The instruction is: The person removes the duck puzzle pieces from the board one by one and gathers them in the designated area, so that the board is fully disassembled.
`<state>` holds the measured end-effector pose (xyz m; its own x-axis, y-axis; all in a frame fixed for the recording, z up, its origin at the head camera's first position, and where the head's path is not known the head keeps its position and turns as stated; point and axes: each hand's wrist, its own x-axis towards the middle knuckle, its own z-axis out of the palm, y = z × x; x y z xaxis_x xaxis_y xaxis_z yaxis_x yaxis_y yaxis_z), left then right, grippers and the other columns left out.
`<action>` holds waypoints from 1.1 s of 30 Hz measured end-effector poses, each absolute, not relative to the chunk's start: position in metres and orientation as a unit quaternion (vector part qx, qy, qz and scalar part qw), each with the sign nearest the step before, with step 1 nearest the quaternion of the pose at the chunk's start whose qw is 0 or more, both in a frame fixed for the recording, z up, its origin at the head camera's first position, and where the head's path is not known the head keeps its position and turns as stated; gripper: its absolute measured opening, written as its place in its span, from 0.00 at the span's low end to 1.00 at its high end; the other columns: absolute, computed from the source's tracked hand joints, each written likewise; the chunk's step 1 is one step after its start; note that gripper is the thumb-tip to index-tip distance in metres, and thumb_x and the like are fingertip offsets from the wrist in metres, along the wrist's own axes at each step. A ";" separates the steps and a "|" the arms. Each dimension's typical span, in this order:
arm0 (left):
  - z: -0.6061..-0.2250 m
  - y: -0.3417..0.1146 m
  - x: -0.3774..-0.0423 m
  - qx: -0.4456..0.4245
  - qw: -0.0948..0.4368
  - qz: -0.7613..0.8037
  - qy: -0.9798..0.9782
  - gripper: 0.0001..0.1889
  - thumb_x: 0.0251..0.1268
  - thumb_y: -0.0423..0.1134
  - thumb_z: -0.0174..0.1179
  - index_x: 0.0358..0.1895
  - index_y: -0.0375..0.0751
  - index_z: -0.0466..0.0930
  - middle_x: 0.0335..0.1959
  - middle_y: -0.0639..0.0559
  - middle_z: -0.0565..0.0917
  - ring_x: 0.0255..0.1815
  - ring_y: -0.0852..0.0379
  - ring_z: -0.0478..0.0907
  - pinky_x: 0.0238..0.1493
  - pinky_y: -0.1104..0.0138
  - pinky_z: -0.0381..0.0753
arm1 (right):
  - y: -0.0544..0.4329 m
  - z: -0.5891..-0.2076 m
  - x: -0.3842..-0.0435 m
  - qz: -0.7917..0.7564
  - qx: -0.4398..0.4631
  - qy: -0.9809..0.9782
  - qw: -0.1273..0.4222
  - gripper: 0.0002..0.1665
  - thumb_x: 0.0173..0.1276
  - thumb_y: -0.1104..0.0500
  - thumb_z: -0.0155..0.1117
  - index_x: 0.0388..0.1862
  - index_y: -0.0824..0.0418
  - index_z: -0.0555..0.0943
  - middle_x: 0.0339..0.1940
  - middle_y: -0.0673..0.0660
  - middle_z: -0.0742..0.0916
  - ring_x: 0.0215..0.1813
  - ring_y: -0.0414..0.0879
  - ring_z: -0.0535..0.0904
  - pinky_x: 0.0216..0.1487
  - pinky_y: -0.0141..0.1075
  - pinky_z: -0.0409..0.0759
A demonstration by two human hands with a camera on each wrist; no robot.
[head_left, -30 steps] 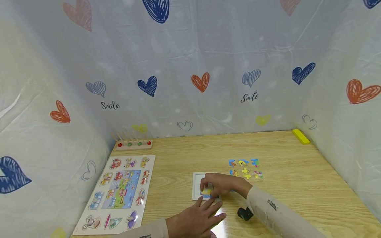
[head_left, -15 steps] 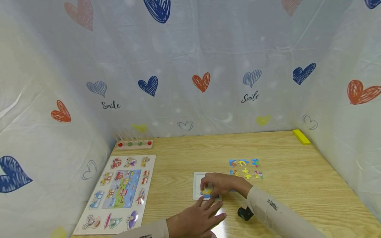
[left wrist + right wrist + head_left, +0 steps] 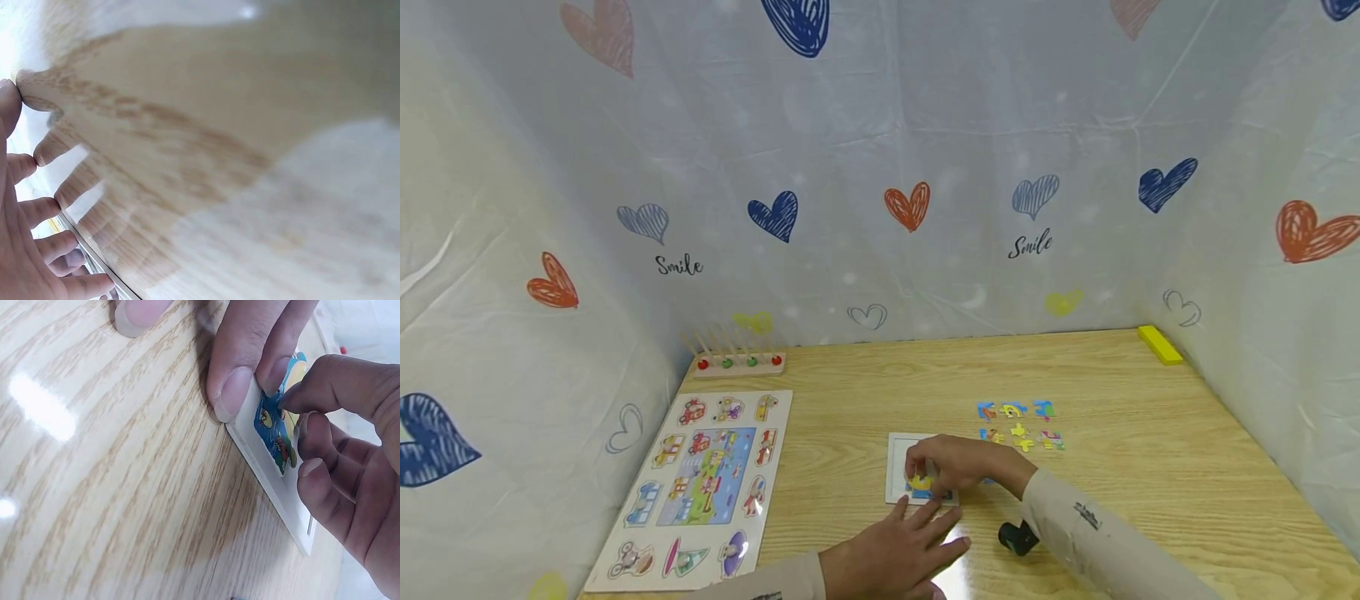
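A small white puzzle tray [image 3: 897,454] lies mid-table with joined blue and yellow jigsaw pieces [image 3: 920,485] in its near part. My right hand [image 3: 961,460] reaches over it from the right, fingers curled down. In the right wrist view its thumb and index finger pinch at a blue jigsaw piece [image 3: 270,428] with sea creatures on it, inside the tray's border. My left hand [image 3: 895,552] lies palm down with fingers spread, fingertips at the tray's near edge. The left wrist view shows those fingers [image 3: 47,247] along the tray's rim.
Several loose jigsaw pieces [image 3: 1013,411] lie in rows right of the tray. A large picture peg board [image 3: 775,467] lies at left, with a wooden peg stand [image 3: 737,367] behind. A yellow block [image 3: 1159,345] sits at the far right, and a black object [image 3: 1017,539] is beside my right wrist.
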<state>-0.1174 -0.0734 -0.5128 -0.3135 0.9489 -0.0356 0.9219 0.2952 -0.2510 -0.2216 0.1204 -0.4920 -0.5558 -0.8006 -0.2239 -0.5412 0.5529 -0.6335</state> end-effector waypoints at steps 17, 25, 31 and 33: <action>-0.513 -0.074 -0.118 -0.590 0.062 0.080 -0.801 0.32 0.79 0.63 0.36 0.77 0.52 0.61 0.76 0.45 0.65 0.73 0.44 0.69 0.56 0.52 0.82 | 0.123 -0.496 -0.226 -0.296 -0.406 0.824 0.263 0.08 0.71 0.61 0.66 0.46 0.51 0.83 0.40 0.45 0.83 0.39 0.33 0.75 0.42 0.29 0.76; -0.512 -0.075 -0.119 -0.591 0.047 0.076 -0.802 0.32 0.79 0.63 0.36 0.77 0.52 0.60 0.76 0.45 0.64 0.73 0.45 0.68 0.57 0.51 0.81 | 0.121 -0.502 -0.228 -0.309 -0.403 0.819 0.268 0.06 0.70 0.61 0.67 0.43 0.50 0.82 0.37 0.42 0.82 0.37 0.33 0.74 0.42 0.28 0.76; -0.513 -0.075 -0.119 -0.589 0.044 0.079 -0.803 0.32 0.79 0.64 0.35 0.78 0.53 0.60 0.76 0.45 0.64 0.74 0.45 0.68 0.58 0.51 0.81 | 0.121 -0.506 -0.231 -0.325 -0.404 0.811 0.271 0.07 0.70 0.63 0.66 0.41 0.50 0.81 0.36 0.41 0.82 0.37 0.32 0.74 0.43 0.29 0.77; -0.514 -0.074 -0.119 -0.588 0.042 0.079 -0.804 0.32 0.79 0.64 0.35 0.78 0.53 0.60 0.77 0.46 0.64 0.74 0.44 0.68 0.58 0.51 0.81 | 0.121 -0.506 -0.232 -0.331 -0.404 0.808 0.273 0.07 0.71 0.63 0.65 0.40 0.50 0.81 0.36 0.41 0.82 0.37 0.32 0.74 0.43 0.29 0.77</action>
<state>-0.1193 -0.0745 -0.5136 -0.3048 0.9521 -0.0255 0.9389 0.2958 -0.1759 -0.2316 0.1210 -0.5061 -0.5256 -0.8327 -0.1741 -0.4722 0.4558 -0.7545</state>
